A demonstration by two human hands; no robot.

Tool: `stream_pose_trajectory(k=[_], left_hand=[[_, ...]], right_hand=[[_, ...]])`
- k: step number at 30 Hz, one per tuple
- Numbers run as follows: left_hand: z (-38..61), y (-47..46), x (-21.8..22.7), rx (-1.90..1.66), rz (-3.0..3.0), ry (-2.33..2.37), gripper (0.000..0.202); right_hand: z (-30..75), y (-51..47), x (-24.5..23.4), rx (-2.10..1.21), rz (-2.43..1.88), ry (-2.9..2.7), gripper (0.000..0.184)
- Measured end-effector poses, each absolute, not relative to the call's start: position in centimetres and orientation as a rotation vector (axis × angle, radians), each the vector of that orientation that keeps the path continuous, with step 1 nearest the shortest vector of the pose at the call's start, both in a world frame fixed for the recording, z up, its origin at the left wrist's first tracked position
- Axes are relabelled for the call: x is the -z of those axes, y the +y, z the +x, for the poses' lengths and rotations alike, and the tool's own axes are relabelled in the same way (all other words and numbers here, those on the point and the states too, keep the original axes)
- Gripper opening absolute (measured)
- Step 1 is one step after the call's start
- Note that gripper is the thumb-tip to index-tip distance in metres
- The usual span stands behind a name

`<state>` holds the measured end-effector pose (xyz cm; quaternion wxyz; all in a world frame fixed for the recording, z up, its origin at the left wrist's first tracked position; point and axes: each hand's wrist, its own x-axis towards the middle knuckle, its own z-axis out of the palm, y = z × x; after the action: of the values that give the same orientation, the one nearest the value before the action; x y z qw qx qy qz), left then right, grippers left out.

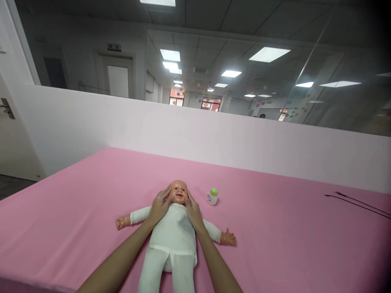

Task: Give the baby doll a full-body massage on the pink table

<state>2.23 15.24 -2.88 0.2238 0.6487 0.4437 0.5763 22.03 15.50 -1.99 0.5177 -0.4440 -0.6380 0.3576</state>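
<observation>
A baby doll [175,230] in a white cloth suit lies on its back on the pink table cover, arms spread to both sides and face up. My left hand [160,205] cups the left side of its head, thumb on the cheek and fingers along the temple. On the opposite side, my right hand [193,209] holds the head in the same way, with its thumb near the chin. The head rests between both palms. To the right of the head stands a small white bottle [211,197] with a green cap, apart from my hands.
The pink cover [275,228] spreads over the whole table, up to a low white wall [214,138] with glass above it. Two thin dark rods or cords [357,202] lie at the far right. A door handle [6,108] shows at the left.
</observation>
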Motion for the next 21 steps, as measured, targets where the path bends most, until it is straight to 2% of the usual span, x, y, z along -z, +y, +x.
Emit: stream_pose_trajectory(k=[6, 10, 15, 18, 21], left_hand=[[2.19, 15.2, 2.82, -1.616, 1.746, 1.213, 0.049], [2.26, 15.04, 2.84, -1.592, 1.728, 1.237, 0.064], [2.13, 15.18, 3.07, -1.597, 1.751, 1.219, 0.056], [2.03, 15.32, 3.16, -1.612, 1.776, 1.212, 0.049], [1.92, 15.36, 3.18, -1.613, 1.8, 1.218, 0.05]], right_hand=[[21.88, 14.98, 1.72, -0.842, -1.057, -1.536, 0.084], [21.82, 15.19, 2.22, -0.915, -1.025, -1.522, 0.1], [22.0, 15.23, 2.13, -0.869, -1.048, -1.545, 0.084], [21.98, 14.91, 1.72, -0.848, -1.058, -1.552, 0.081], [21.79, 14.82, 1.74, -0.819, -1.05, -1.54, 0.079]])
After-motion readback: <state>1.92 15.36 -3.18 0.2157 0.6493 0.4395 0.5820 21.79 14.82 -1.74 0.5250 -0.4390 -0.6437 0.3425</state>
